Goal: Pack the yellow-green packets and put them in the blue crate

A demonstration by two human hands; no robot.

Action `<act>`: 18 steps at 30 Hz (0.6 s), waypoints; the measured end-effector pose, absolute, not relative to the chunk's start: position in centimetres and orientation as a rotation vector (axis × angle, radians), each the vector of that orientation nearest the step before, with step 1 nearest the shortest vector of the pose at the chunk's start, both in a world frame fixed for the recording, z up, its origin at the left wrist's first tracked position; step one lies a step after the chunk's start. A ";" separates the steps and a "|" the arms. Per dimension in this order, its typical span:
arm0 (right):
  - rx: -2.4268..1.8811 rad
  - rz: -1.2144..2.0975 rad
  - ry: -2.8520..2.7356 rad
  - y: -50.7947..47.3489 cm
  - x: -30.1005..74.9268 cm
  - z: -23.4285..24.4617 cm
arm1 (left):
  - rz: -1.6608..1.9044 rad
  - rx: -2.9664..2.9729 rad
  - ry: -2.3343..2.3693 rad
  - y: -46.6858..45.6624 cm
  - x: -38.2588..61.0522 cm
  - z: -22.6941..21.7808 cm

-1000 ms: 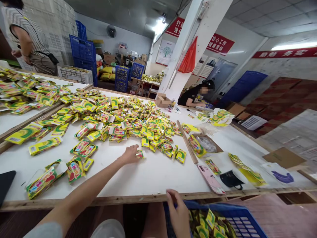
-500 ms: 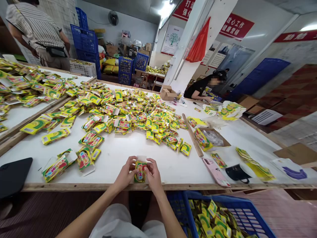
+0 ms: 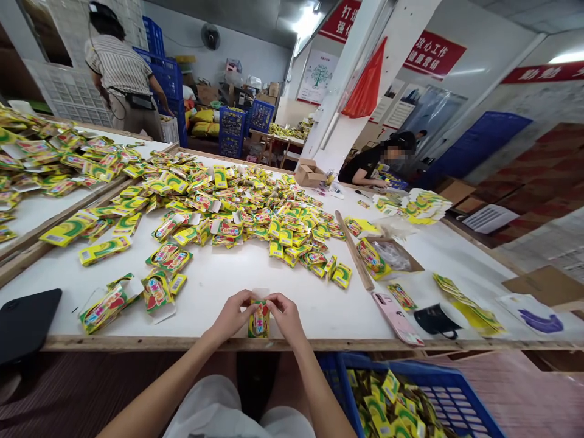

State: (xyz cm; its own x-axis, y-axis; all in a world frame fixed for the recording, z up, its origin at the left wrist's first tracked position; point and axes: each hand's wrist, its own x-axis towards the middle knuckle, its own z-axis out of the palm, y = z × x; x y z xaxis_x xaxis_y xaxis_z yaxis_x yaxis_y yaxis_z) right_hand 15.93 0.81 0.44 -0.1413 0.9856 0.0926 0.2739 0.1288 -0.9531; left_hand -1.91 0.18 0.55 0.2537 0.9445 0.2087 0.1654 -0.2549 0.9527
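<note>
One glossy oblong cardboard box (image 3: 259, 322)

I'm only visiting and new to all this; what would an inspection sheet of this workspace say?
Surface: white table with a wooden edge.
Items in hand: one small box, pale flap up at its far end; a pile of boxes lies beyond.
Clutter: pink phone, dark mug.
Hands: left hand and right hand both hold the small box.
Cables: thin cord by the wall fan.
Surroundings: blue crate of boxes below the table; person in stripes at far left.
</note>
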 end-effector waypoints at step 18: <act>-1.211 1.006 -1.451 -0.5 15.3 0.0 | 1.214 1.526 1.165 -0.7 0.5 0.0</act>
